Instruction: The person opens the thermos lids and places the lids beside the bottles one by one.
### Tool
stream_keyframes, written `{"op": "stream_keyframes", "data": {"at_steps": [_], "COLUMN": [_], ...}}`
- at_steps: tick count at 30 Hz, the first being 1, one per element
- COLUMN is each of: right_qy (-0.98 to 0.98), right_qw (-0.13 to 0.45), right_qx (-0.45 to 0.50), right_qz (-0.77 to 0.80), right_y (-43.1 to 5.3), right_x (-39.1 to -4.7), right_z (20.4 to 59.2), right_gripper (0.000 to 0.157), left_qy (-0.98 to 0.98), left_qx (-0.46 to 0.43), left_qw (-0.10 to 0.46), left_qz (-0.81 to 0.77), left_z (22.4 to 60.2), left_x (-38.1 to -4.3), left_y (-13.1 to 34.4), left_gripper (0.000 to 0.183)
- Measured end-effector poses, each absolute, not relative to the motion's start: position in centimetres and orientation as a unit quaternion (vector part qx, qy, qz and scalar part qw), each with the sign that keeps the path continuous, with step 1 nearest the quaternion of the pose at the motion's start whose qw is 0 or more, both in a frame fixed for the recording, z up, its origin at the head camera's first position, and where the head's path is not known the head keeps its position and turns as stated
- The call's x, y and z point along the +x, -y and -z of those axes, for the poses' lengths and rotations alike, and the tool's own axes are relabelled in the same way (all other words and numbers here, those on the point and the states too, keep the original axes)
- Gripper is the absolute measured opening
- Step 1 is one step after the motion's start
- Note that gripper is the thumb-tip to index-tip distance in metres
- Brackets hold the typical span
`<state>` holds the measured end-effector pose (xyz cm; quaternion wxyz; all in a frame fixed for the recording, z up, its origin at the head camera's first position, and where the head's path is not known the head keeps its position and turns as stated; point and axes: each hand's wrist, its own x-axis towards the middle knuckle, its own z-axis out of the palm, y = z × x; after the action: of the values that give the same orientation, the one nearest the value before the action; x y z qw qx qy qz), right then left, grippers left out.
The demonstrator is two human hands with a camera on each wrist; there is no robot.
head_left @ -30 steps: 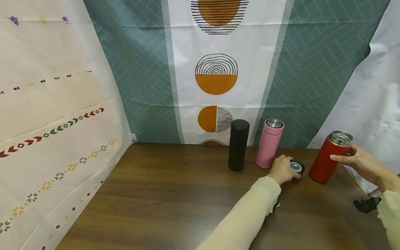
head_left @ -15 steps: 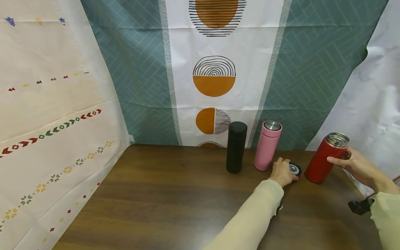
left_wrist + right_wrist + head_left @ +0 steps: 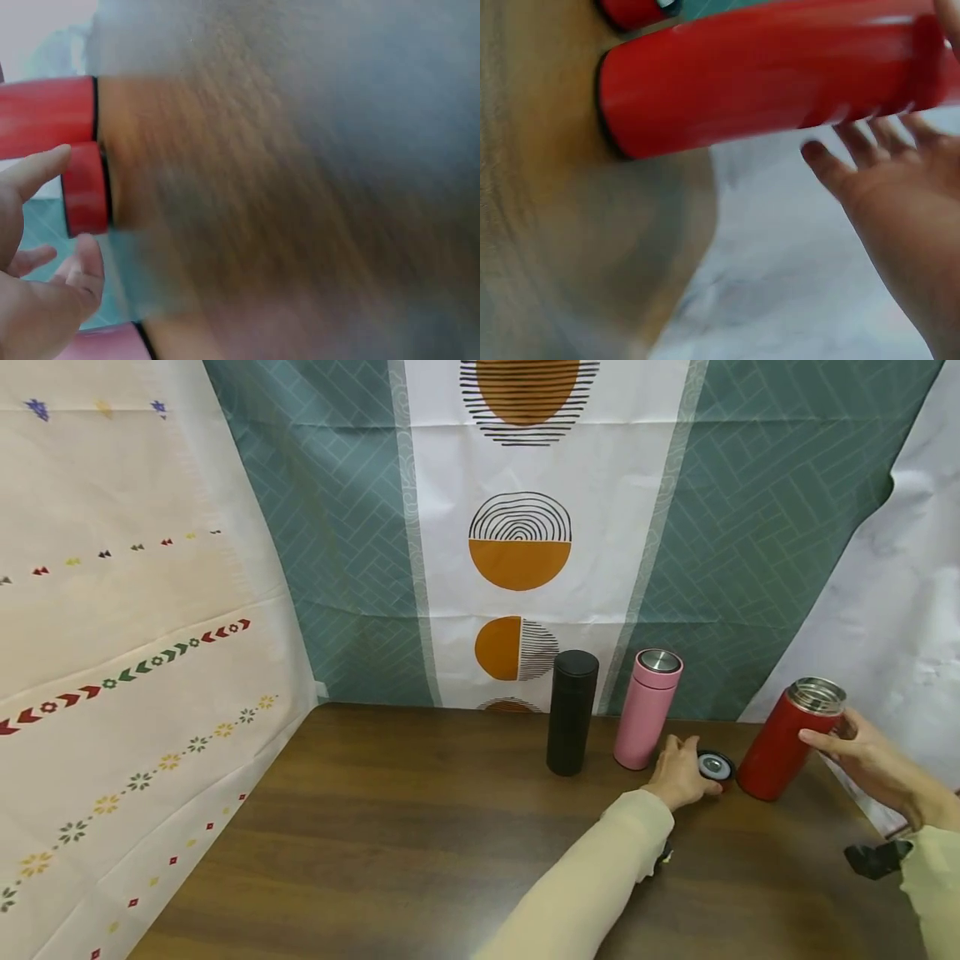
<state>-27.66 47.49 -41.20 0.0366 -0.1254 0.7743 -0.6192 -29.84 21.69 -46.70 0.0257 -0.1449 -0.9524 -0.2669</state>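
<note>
Clasped by the right hand (image 3: pixel 868 758), the red flask (image 3: pixel 783 755) looks stiff, slick, best held mid-body. At its nine o'clock, the left hand (image 3: pixel 680 773) brackets the red lid (image 3: pixel 716 767), pinch unclear.

Left hand (image 3: pixel 681 776) low; right hand (image 3: pixel 862 756) higher

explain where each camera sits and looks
Head: head-worn, facing forward and down at brown wooden table; left hand, right hand and cream sleeves show.
Left wrist: wrist-worn, facing round red lid; left hand shows.
Right wrist: wrist-worn, facing tall red cylindrical bottle; right hand shows.
Both wrist views share lid and bottle.
</note>
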Motion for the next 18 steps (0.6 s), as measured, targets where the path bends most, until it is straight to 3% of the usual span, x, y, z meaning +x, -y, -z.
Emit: {"op": "stream_keyframes", "data": {"at_steps": [6,18], "right_qy": [-0.809,-0.862], "right_qw": [-0.065,-0.187], "right_qx": [-0.095,-0.043], "right_qz": [0.576,0.469], "right_y": [-45.7,-41.7], "right_x": [-26.8,-24.9], "right_z": [38.3,35.9], "right_gripper": [0.087,0.098], "left_qy": [0.945,0.89], "left_qx": [-0.204,-0.283], "left_qw": [0.012,-0.016], "left_qz": [0.256,0.358], "left_z": [44.8,42.9], "left_x": [-29.0,-28.2], "left_y": [-19.9,-15.7], "left_gripper": [0.075,0.062]}}
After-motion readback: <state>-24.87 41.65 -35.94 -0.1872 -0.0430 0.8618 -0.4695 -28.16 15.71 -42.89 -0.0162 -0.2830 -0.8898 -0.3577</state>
